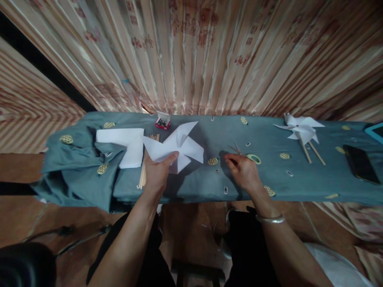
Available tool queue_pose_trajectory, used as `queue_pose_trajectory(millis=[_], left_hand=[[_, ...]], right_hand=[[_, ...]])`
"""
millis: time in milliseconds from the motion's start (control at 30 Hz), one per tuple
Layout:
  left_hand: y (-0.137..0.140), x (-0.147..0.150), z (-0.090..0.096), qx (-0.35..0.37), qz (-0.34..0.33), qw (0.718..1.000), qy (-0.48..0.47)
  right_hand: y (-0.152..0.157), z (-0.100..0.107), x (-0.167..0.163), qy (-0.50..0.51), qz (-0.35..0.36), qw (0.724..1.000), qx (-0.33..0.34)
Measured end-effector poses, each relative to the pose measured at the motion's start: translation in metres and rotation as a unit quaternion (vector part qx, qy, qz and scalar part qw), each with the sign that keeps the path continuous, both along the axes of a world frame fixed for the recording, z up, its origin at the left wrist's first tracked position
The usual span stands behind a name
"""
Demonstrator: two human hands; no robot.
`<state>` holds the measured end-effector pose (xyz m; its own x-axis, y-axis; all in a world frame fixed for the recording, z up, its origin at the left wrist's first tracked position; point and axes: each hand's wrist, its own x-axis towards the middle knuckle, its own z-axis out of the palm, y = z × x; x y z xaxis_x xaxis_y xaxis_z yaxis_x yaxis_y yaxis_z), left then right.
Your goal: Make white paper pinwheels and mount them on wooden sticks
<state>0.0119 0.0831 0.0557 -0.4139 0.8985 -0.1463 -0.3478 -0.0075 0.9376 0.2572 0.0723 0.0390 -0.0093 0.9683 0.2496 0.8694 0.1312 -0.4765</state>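
Note:
My left hand (157,171) grips a white paper pinwheel (191,148), thumb pressed near its centre where the blades fold in. The pinwheel is held above the cloth with its blades spread. To the right, my right hand (243,170) has its fingertips pinched together; whatever is between them is too small to make out. A pair of scissors with pale green handles (254,158) lies just behind that hand, partly covered by it. On the cloth between my hands sits a tiny shiny thing (217,171), perhaps a pin.
White paper (133,147) and a bundle of wooden sticks (143,172) lie at left on the teal-clothed table (191,191). Behind stands an open small red box (162,122) of metal bits. White pinwheels on sticks (303,129), a black phone (360,163) and a blue-edged device (374,132) lie right.

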Motion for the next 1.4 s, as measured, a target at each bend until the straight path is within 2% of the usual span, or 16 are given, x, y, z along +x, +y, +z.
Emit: queue_pose_trajectory(millis=[100,267,367,467,567,800,1033,1200,1400], left_hand=[[-0.003,-0.002,0.001,-0.012,0.010,1.000,0.006],[-0.014,0.000,0.008,-0.031,-0.001,0.999,0.013],[-0.020,0.002,0.010,-0.041,-0.013,0.999,0.020],[-0.024,0.006,0.013,-0.043,-0.021,0.999,0.018],[-0.025,0.011,0.016,-0.026,-0.028,0.999,0.021],[-0.027,0.019,0.014,0.003,-0.048,0.999,0.002],[-0.027,0.021,0.014,0.009,-0.037,0.999,0.030],[-0.026,0.026,0.011,-0.023,-0.042,0.999,0.017],[-0.027,0.032,0.009,-0.035,-0.052,0.998,0.011]], right_hand=[[0.000,-0.006,-0.002,-0.033,0.036,0.997,-0.052],[-0.009,-0.002,-0.001,-0.010,0.087,0.994,-0.062],[-0.013,-0.001,-0.005,-0.051,0.097,0.992,-0.061],[-0.014,-0.005,-0.013,-0.131,0.095,0.986,-0.038],[-0.015,-0.008,-0.019,-0.164,0.084,0.982,-0.033],[-0.019,-0.008,-0.014,-0.102,0.061,0.990,-0.078],[-0.020,-0.004,0.001,-0.140,0.025,0.986,-0.090],[-0.016,0.005,0.003,-0.137,-0.009,0.985,-0.108],[-0.016,0.009,-0.010,-0.174,0.042,0.974,-0.135]])
